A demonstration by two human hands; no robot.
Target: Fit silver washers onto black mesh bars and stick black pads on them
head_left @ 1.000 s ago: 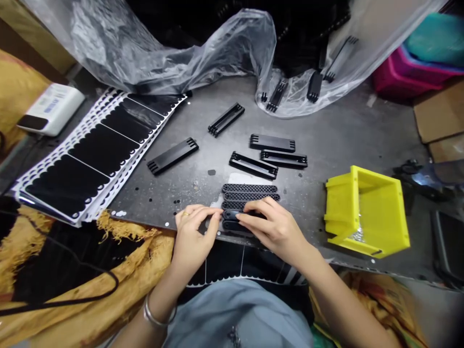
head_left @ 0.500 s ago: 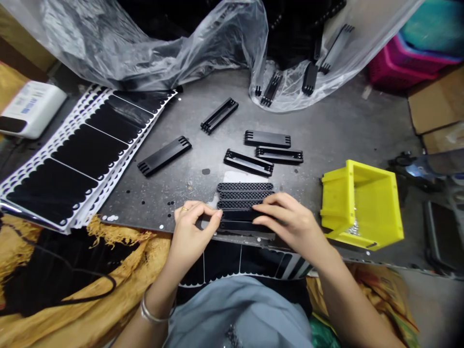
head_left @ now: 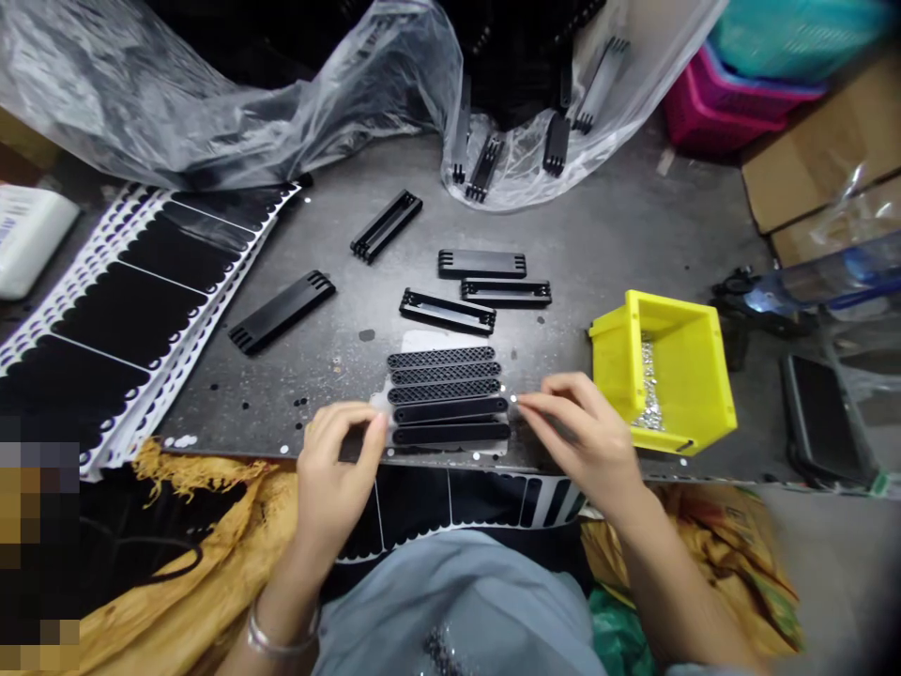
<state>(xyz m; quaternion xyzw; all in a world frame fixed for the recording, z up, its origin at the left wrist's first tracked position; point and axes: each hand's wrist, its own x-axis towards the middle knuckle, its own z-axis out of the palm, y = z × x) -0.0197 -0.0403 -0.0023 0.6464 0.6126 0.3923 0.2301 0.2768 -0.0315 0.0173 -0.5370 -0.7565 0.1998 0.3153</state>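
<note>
Between my hands lie several narrow black strips in a row: lattice-faced strips (head_left: 443, 374) at the back and smooth-faced strips (head_left: 450, 433) nearest me. My left hand (head_left: 342, 460) is just off their left ends, thumb and forefinger brought together in a pinch. Off the right ends is my right hand (head_left: 587, 437), its fingertips also pinched, with a small white dot (head_left: 512, 399) beside them. Anything in either pinch is too small to make out. Behind the strips rest black slotted frames (head_left: 448, 311) and a flat black piece with notched ends (head_left: 482, 264).
A yellow bin (head_left: 694, 366) with small shiny metal pieces stands to the right, a dark phone-like slab (head_left: 827, 413) beyond it. Stacked black-and-white sheets (head_left: 155, 282) cover the left side. Clear plastic (head_left: 282, 122) drapes across the back. The table's front edge runs close below my hands.
Both hands have drawn apart from the smooth black strips, left hand leftward and right hand rightward. Those strips now show along their full length. The whole view has shifted a little.
</note>
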